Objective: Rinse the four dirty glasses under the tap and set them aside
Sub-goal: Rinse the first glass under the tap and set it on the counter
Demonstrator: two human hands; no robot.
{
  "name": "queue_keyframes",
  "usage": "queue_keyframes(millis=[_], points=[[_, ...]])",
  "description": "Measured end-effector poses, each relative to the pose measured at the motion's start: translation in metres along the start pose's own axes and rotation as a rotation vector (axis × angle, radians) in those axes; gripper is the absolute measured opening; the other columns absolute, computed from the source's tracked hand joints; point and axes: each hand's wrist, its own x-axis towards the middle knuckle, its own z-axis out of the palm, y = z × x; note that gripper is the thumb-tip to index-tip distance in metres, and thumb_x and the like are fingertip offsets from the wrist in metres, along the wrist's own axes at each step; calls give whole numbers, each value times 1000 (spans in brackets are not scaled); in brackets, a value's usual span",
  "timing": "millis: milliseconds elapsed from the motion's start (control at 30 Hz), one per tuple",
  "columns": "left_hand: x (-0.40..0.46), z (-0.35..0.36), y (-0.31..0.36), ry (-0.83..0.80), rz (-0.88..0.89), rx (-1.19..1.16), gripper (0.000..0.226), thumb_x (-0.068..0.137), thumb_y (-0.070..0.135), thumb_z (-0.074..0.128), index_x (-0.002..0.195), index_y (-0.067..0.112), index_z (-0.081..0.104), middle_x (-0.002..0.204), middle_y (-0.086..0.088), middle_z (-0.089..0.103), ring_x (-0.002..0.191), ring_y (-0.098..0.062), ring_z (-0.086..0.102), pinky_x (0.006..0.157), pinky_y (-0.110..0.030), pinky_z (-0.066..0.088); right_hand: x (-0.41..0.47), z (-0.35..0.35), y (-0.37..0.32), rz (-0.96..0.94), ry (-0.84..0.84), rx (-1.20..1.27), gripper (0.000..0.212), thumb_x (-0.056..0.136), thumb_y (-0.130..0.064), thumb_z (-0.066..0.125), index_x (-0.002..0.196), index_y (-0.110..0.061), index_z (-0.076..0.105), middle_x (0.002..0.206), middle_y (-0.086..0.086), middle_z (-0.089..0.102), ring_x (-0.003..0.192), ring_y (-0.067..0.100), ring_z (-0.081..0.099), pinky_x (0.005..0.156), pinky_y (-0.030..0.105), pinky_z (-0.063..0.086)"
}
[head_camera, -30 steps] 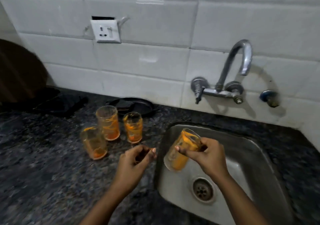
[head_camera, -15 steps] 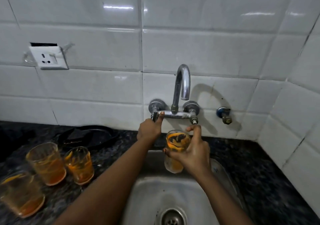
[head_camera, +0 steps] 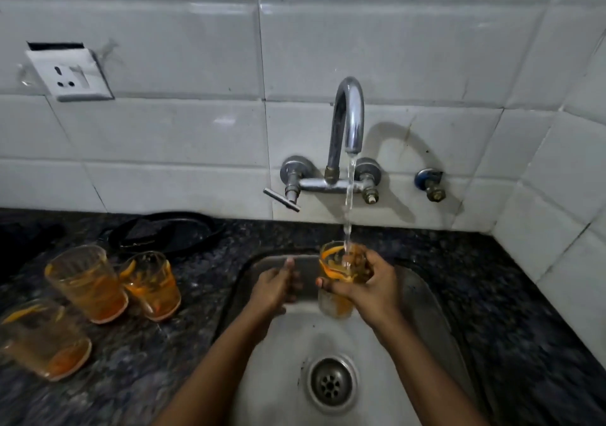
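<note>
**Glass held under running tap**

A glass (head_camera: 341,281) is gripped by the right hand (head_camera: 373,289), the fingers curled round its wall and the thumb laid across the near side; it is held upright over the back of the sink (head_camera: 423,297), directly beneath the spout. Its inside is smeared with orange residue, and a thin stream of water (head_camera: 349,202) is poured into its mouth from the tap (head_camera: 347,120). The left hand (head_camera: 273,286) is held just beside the glass, apart from it, with nothing grasped; the fingers are loosely bent and blurred, the thumb raised. Both forearms are stretched forward from the near edge over the basin.

The tap is a curved chrome spout fixed to the tiled wall, with a lever (head_camera: 282,200) turned out at its left valve. A drain (head_camera: 331,383) with a perforated metal strainer is set in the near part of the steel basin.

Three more glasses are stood upright on the dark speckled stone counter (head_camera: 492,278), left of the sink: two (head_camera: 87,283) (head_camera: 152,286) just beside each other towards the middle, a third (head_camera: 44,340) near the left edge. All are clear, ribbed and coated with orange. A dark round pan (head_camera: 164,233) is laid at the back of the counter behind them. A white socket (head_camera: 70,76) is mounted on the glossy white tiles above
</note>
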Motion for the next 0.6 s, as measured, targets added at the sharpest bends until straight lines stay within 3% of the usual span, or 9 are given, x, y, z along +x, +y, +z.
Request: queue_keyframes(millis=[100,267,367,467,600], points=[[-33,-7,-47,-99,-128,72,35,94,43,44,84,16,63,77,0,66,63,-12,55,49,-20,34,-13,-1,20,19,-32,80,61,48,-5,90,101,-21,64,99,4,70,92,18,67,80,30,55],[-69,-6,-87,-130,-168,58,29,96,27,45,90,5,62,75,-6,61,52,-6,54,37,-7,33,-37,4,50,153,-112,134,70,56,-5,87,117,-18,57,111,5,65,99,20,63,78,30,55],[-76,-8,-99,-125,-196,62,29,96,28,46,90,4,62,76,-6,62,60,-12,53,38,-8,36,-40,8,59,240,-106,188,56,65,-3,80,111,-24,55,109,1,62,90,12,61,67,23,51],[-77,-9,-104,-126,-214,57,29,95,31,46,86,10,62,78,-5,63,63,-13,54,48,-18,37,-37,12,71,362,-104,234,51,74,-5,73,115,-25,51,108,1,57,82,6,57,61,21,47],[-79,-8,-107,-122,-193,70,32,95,34,46,96,8,65,86,-6,67,72,-15,58,60,-24,41,-32,14,95,504,-213,183,70,81,-22,69,138,-30,29,117,1,48,92,16,57,71,33,53]])
